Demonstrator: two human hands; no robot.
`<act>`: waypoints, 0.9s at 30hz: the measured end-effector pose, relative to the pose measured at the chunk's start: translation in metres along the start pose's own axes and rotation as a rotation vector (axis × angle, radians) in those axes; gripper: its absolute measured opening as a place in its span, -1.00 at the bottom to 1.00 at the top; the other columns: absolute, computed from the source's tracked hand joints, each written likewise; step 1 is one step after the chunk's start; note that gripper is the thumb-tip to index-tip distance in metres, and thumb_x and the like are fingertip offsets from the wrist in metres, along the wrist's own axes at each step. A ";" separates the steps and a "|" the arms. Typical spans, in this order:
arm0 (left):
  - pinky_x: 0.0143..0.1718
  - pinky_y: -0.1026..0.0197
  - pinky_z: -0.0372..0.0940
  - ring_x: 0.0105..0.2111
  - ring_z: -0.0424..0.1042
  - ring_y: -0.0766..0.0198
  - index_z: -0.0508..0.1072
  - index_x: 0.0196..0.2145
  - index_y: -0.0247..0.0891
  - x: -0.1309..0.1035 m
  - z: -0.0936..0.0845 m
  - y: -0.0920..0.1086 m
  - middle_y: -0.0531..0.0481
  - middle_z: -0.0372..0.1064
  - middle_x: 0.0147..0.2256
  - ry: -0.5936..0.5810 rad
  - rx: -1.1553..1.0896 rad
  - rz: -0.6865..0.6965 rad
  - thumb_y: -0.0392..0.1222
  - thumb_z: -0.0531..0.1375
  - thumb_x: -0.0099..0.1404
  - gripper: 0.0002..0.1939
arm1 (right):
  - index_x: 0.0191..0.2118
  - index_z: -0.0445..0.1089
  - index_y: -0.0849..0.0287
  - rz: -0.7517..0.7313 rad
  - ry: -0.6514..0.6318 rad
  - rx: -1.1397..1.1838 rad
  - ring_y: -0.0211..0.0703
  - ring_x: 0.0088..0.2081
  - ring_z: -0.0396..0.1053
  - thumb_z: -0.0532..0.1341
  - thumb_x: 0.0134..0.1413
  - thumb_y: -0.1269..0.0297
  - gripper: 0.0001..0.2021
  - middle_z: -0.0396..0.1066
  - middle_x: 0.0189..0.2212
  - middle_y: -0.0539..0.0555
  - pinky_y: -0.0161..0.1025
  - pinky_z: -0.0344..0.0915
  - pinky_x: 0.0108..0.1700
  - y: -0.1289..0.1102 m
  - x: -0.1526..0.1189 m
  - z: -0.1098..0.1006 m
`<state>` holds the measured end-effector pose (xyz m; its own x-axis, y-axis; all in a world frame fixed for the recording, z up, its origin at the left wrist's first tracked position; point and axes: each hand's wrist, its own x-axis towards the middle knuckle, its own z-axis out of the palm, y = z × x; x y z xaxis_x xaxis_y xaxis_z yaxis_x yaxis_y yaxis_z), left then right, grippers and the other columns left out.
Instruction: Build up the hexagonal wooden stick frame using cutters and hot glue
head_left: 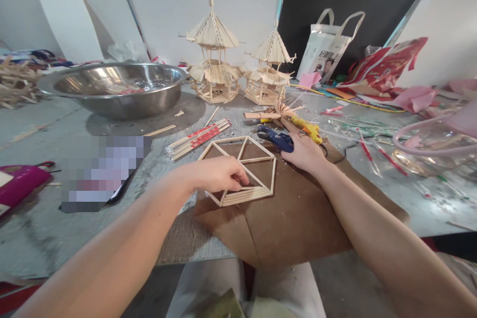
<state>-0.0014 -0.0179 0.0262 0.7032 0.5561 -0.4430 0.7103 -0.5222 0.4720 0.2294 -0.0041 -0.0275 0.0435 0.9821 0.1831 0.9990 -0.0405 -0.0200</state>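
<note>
Stick frame, cluttered table, wall, left grip pinching stick, right grip clasping tool

the stick frame lies partly on the sheet; the hand tool is just beyond its far right side, the stick bundle behind its left side. farther back, the basin stands left of two pagoda models.

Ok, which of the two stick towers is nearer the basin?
The left tower, beside the basin; the right tower stands farther off, nearer the white bag.
</note>
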 end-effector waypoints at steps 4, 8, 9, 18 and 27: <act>-0.39 0.37 0.13 -0.39 0.32 0.36 0.45 -0.24 -0.19 -0.002 -0.001 -0.001 0.08 0.42 -0.33 -0.030 0.009 0.047 -0.22 0.05 0.05 -0.69 | -0.07 0.20 0.19 -0.007 -0.002 0.017 0.04 -0.22 0.29 0.05 -0.18 0.03 -0.49 0.34 -0.24 0.20 -0.18 0.18 -0.29 0.000 0.000 0.000; -0.36 0.37 0.13 -0.35 0.33 0.35 0.44 -0.24 -0.19 -0.003 -0.004 -0.009 0.05 0.41 -0.28 0.056 -0.031 0.056 -0.21 0.05 0.06 -0.71 | -0.08 0.21 0.18 -0.011 0.013 0.047 0.06 -0.22 0.29 0.08 -0.20 0.06 -0.50 0.34 -0.25 0.19 -0.16 0.18 -0.27 0.000 0.000 -0.002; -0.35 0.37 0.14 -0.34 0.33 0.35 0.43 -0.23 -0.17 -0.002 -0.004 -0.012 0.06 0.41 -0.27 0.111 -0.048 0.044 -0.19 0.05 0.07 -0.71 | -0.07 0.21 0.18 -0.008 0.027 0.056 0.06 -0.22 0.29 0.09 -0.21 0.07 -0.50 0.34 -0.25 0.20 -0.15 0.18 -0.26 0.000 0.000 -0.002; -0.48 0.35 0.12 -0.55 0.25 0.41 0.38 -0.47 -0.29 0.006 -0.002 -0.005 0.10 0.34 -0.54 0.587 -0.259 0.031 -0.15 0.10 0.03 -0.84 | -0.03 0.13 0.20 -0.170 0.248 0.280 0.06 -0.15 0.22 0.14 -0.32 0.26 -0.43 0.28 -0.19 0.19 -0.08 0.17 -0.15 -0.001 -0.001 -0.002; -0.70 0.43 0.06 -0.73 0.13 0.52 0.28 -0.56 -0.32 0.019 0.008 -0.008 0.16 0.13 -0.73 0.653 -1.188 0.085 -0.15 0.23 -0.06 -0.79 | -0.07 0.14 0.21 -0.339 0.455 0.355 0.05 -0.15 0.22 0.16 -0.33 0.31 -0.47 0.27 -0.16 0.19 -0.07 0.18 -0.13 -0.005 -0.009 -0.009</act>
<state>0.0062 -0.0082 0.0081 0.3646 0.9260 -0.0977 -0.0224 0.1137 0.9933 0.2246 -0.0144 -0.0202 -0.1942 0.7513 0.6307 0.8970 0.3963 -0.1959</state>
